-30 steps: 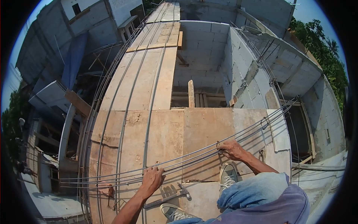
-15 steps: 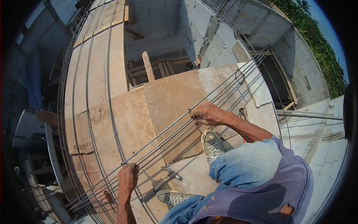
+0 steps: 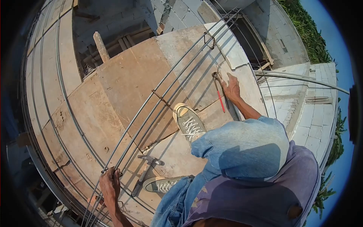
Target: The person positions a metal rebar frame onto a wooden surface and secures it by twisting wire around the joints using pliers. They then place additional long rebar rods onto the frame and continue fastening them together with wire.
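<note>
Several long steel reinforcing bars run side by side from lower left to upper right, raised above plywood. My left hand is closed around them near their lower end, its fingers partly hidden. Square wire stirrups loop the bars, one stirrup at mid-length and another stirrup near the top. My right hand is off the bars, fingers apart, low over the boards beside pincers with red-covered handles. A claw hammer lies between the bars and my shoe.
Plywood boards form the deck under my feet. Beyond them lies an opening between block walls, with a wooden stake at its edge. More bars lie along the left side. The deck's right edge drops off beside a block wall.
My right hand has left the stirrup on the bars and moved right, opening beside the pincers. My left hand still grips the bars. The view has turned and shifted right.
</note>
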### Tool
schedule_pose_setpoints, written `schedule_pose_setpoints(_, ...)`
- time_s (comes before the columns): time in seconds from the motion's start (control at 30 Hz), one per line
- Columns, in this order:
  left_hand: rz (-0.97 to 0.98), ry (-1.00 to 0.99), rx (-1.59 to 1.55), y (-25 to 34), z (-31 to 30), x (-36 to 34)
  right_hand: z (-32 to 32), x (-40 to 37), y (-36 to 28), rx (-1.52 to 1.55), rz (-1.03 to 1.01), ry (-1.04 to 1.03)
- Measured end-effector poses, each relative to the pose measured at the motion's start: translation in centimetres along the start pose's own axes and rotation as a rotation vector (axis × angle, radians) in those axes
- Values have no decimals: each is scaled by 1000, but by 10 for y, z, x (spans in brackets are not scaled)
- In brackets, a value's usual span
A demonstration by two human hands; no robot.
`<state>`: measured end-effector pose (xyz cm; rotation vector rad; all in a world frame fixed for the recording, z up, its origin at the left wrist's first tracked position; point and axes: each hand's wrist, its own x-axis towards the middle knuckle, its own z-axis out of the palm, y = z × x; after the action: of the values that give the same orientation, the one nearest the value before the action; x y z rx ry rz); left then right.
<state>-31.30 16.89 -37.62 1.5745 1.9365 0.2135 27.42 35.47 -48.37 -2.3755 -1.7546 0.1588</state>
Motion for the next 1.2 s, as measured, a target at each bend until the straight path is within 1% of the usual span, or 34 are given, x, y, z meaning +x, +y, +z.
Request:
schedule_pose_setpoints(0.07,-51,-37,3,1,-2,0,16,-47,11,-143,-151,-47)
schedule_pose_setpoints(0.13,-44,-37,-3,3,-2,1,13,-63,5,-155,-142,-37)
schedule_pose_setpoints(0.2,-78,-55,35,5,-4,1,10,-59,4,-161,-133,-22)
schedule_pose_setpoints(0.27,-58,-44,37,6,-7,1,13,-51,5,-46,-16,-60)
schedule_pose_setpoints(0.33,-116,-46,-4,16,-10,-2,21,-45,8,-29,-34,-48)
schedule_pose_setpoints(0.4,-128,-26,-19,19,-9,-4,23,-39,6,-14,-53,-52)
schedule_pose_setpoints(0.47,-120,-72,-10,17,-12,-5,23,-33,-5,-104,111,-137)
schedule_pose_setpoints(0.5,-122,-66,-7,16,-13,-7,21,-35,-11,-98,107,-136)
schedule_pose_setpoints(0.57,-113,-61,27,16,-12,-7,15,-38,-21,-60,83,-63)
schedule_pose_setpoints(0.6,-109,-43,19,17,-12,-8,22,-39,-15,-44,64,-30)
schedule_pose_setpoints(0.63,-112,-77,40,17,-15,-10,29,-37,-8,-24,35,11)
schedule_pose_setpoints(0.67,-115,-93,56,17,-14,-9,28,-33,-9,-38,79,-18)
schedule_pose_setpoints(0.73,-102,-1,23,13,-13,-8,24,-25,-19,-2,154,-49)
schedule_pose_setpoints(0.77,-99,-34,21,16,-18,-9,20,-23,-23,43,194,-56)
schedule_pose_setpoints(0.83,-95,-93,53,14,-20,-10,34,-10,-12,3,222,-85)
schedule_pose_setpoints(0.87,-99,-60,50,15,-23,-8,40,-9,-7,21,198,-69)
schedule_pose_setpoints(0.93,-119,-95,36,19,-29,-9,35,-12,-13,30,169,-143)
schedule_pose_setpoints(0.97,-109,-101,74,13,-27,-9,33,-14,-17,37,157,-140)
schedule_pose_setpoints(1.03,-109,-83,81,13,-30,-9,27,-19,-21,21,105,-187)
schedule_pose_setpoints(1.17,-110,-73,56,13,-34,-5,21,-25,-22,29,99,-192)
schedule_pose_setpoints(1.2,-105,-73,59,13,-35,-4,21,-26,-21,66,70,-171)
